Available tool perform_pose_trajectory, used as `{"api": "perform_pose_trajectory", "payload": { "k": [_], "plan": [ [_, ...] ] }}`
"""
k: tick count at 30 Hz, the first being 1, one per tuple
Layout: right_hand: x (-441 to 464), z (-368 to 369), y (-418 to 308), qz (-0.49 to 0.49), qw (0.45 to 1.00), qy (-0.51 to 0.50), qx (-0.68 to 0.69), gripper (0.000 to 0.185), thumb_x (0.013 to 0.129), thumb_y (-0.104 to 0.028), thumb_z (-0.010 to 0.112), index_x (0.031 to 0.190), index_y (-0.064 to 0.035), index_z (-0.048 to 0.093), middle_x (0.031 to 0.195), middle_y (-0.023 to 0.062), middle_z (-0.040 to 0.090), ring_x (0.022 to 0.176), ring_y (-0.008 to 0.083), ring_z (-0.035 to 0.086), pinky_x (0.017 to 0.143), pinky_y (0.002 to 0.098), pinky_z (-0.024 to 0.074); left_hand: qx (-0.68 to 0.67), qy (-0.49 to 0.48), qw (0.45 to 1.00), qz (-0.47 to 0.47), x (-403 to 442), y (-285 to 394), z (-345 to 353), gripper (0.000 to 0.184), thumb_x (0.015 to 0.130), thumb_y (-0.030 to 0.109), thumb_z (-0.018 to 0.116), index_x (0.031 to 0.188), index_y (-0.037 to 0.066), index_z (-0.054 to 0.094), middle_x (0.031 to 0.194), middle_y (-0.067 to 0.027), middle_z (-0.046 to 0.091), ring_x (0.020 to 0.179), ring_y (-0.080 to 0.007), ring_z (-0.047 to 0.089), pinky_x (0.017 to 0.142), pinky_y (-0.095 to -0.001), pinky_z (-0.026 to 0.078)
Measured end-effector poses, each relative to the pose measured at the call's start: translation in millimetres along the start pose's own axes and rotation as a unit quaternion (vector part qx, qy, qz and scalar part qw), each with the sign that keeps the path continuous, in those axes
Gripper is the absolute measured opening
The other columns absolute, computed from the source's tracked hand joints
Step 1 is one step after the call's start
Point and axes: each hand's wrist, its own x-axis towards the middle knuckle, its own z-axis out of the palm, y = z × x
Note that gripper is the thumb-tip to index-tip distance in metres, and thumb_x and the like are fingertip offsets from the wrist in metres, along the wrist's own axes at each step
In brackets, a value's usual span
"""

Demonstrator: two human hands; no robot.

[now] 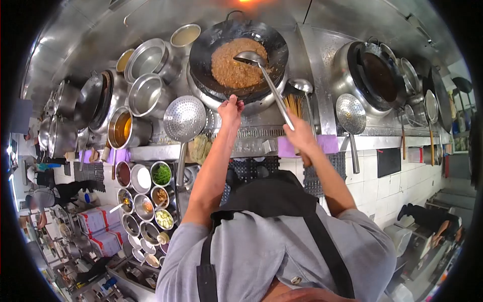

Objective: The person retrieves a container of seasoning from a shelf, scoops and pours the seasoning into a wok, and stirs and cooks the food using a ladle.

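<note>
A black wok (pixel 201 63) sits on the burner, holding a brown, minced-looking mixture (pixel 231 70). My right hand (pixel 300 135) is closed around the long handle of a metal ladle (pixel 274 88). The ladle's bowl rests in the mixture, toward the wok's right side. At the near rim of the wok, my left hand (pixel 231 110) is closed with its fingers curled; the exact part they grip is hidden. Below my right hand lies a purple cloth (pixel 329 144), and a bamboo brush (pixel 293 105) stands beside the ladle handle.
A perforated skimmer (pixel 184 118) and metal pots (pixel 146 94) stand left of the wok. Several ingredient bowls (pixel 141 179) line the lower left. To the right are another wok (pixel 380 75) and a second skimmer (pixel 350 114). Other people (pixel 432 224) are in the background.
</note>
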Motion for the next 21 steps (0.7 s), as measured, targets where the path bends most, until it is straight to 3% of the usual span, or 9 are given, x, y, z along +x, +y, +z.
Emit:
{"api": "perform_pose_trajectory", "payload": {
  "k": [1, 4, 5, 8, 11, 14, 17, 21],
  "plan": [
    [-5, -28, -12, 0.005, 0.999, -0.036, 0.026, 0.065, 0.091, -0.020, 0.065, 0.149, -0.0009, 0.044, 0.109, 0.0278, 0.070, 0.100, 0.0468, 0.067, 0.089, 0.0484, 0.0518, -0.002, -0.011, 1.000, 0.002, 0, 2, -3, 0.020, 0.100, 0.015, 0.065, 0.089, 0.001, 0.056, 0.076, -0.0096, 0.062, 0.066, -0.0204, 0.062, 0.063, -0.0347, 0.054],
    [-25, -68, -10, -0.083, 0.992, -0.090, 0.030, 0.063, 0.090, -0.018, 0.064, 0.147, 0.0007, 0.045, 0.118, 0.0309, 0.066, 0.110, 0.0447, 0.065, 0.095, 0.0461, 0.0502, 0.001, -0.014, 1.000, 0.006, 3, 4, -3, 0.020, 0.099, 0.015, 0.066, 0.089, 0.001, 0.056, 0.076, -0.0094, 0.062, 0.066, -0.0208, 0.062, 0.063, -0.0348, 0.054],
    [-31, -79, -21, -0.026, 0.990, -0.140, 0.021, 0.063, 0.090, -0.017, 0.063, 0.148, -0.0009, 0.045, 0.127, 0.0311, 0.061, 0.120, 0.0426, 0.061, 0.102, 0.0434, 0.0472, -0.002, -0.007, 1.000, 0.004, 2, 3, -1, 0.020, 0.099, 0.015, 0.066, 0.089, 0.001, 0.056, 0.076, -0.0095, 0.062, 0.066, -0.0208, 0.062, 0.063, -0.0349, 0.054],
    [-10, -62, -15, -0.018, 0.989, -0.143, -0.002, 0.062, 0.090, -0.017, 0.064, 0.147, -0.0002, 0.047, 0.129, 0.0286, 0.062, 0.122, 0.0414, 0.060, 0.104, 0.0422, 0.0470, -0.008, 0.001, 1.000, -0.002, -1, 7, 2, 0.020, 0.099, 0.015, 0.066, 0.089, 0.000, 0.057, 0.077, -0.0097, 0.062, 0.066, -0.0209, 0.062, 0.064, -0.0350, 0.055],
    [29, -32, 5, -0.026, 0.993, -0.073, 0.088, 0.060, 0.090, -0.017, 0.064, 0.146, 0.0001, 0.048, 0.123, 0.0305, 0.064, 0.117, 0.0437, 0.063, 0.100, 0.0437, 0.0489, -0.012, -0.018, 1.000, -0.007, 7, 6, -3, 0.019, 0.099, 0.015, 0.066, 0.090, 0.001, 0.057, 0.077, -0.0100, 0.062, 0.067, -0.0211, 0.062, 0.064, -0.0352, 0.055],
    [64, -5, -7, -0.025, 0.998, 0.046, 0.024, 0.059, 0.090, -0.018, 0.065, 0.144, 0.0010, 0.050, 0.117, 0.0306, 0.067, 0.109, 0.0440, 0.066, 0.096, 0.0451, 0.0508, -0.014, -0.020, 1.000, -0.004, 2, 7, -2, 0.018, 0.099, 0.015, 0.065, 0.091, 0.001, 0.058, 0.077, -0.0099, 0.062, 0.066, -0.0212, 0.062, 0.064, -0.0351, 0.055],
    [112, 12, 8, -0.024, 0.997, 0.051, 0.050, 0.052, 0.090, -0.018, 0.064, 0.138, 0.0011, 0.055, 0.107, 0.0291, 0.070, 0.098, 0.0422, 0.070, 0.088, 0.0461, 0.0541, -0.017, -0.012, 1.000, -0.006, 4, 5, -3, 0.018, 0.100, 0.016, 0.065, 0.090, 0.002, 0.058, 0.074, -0.0088, 0.060, 0.064, -0.0208, 0.061, 0.063, -0.0350, 0.056],
    [152, 11, -35, 0.038, 0.994, 0.046, 0.089, 0.042, 0.090, -0.018, 0.064, 0.128, -0.0004, 0.060, 0.096, 0.0266, 0.070, 0.086, 0.0401, 0.071, 0.077, 0.0464, 0.0558, 0.006, 0.007, 1.000, -0.004, 2, 7, -1, 0.019, 0.100, 0.016, 0.065, 0.088, 0.003, 0.058, 0.071, -0.0071, 0.058, 0.063, -0.0211, 0.061, 0.063, -0.0361, 0.056]
  ]
}}
